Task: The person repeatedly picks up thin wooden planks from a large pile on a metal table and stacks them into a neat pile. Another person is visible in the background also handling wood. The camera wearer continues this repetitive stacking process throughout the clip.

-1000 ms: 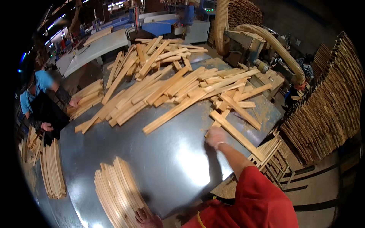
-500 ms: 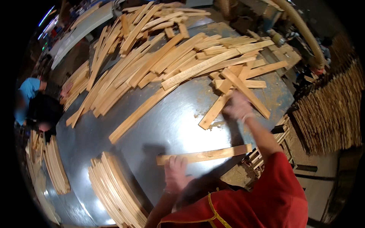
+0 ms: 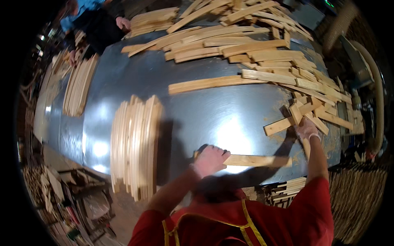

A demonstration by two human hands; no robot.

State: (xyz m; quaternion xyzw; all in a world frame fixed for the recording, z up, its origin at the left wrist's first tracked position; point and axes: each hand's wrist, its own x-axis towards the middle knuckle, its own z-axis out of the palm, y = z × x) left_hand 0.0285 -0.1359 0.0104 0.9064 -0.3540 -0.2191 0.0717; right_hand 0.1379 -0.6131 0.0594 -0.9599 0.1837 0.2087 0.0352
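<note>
My left hand (image 3: 210, 160) grips one end of a pale wooden slat (image 3: 256, 160) that lies across the near edge of the grey metal table (image 3: 205, 115). My right hand (image 3: 307, 129), in a thin glove, rests on short slats (image 3: 295, 119) at the table's right side. A neat stack of slats on edge (image 3: 135, 143) stands just left of my left hand. A big loose heap of slats (image 3: 254, 45) covers the far part of the table. One long slat (image 3: 211, 83) lies alone in the middle.
A person in a blue top (image 3: 92, 18) stands at the far left corner beside another slat stack (image 3: 80, 84). A curved dust hose (image 3: 375, 94) runs along the right. More slats are piled below the table's right edge (image 3: 287, 188).
The view has swung left. My left hand has taken hold of the slat's end and drawn it toward the stack. My right hand has let go of it and reached to the short slats.
</note>
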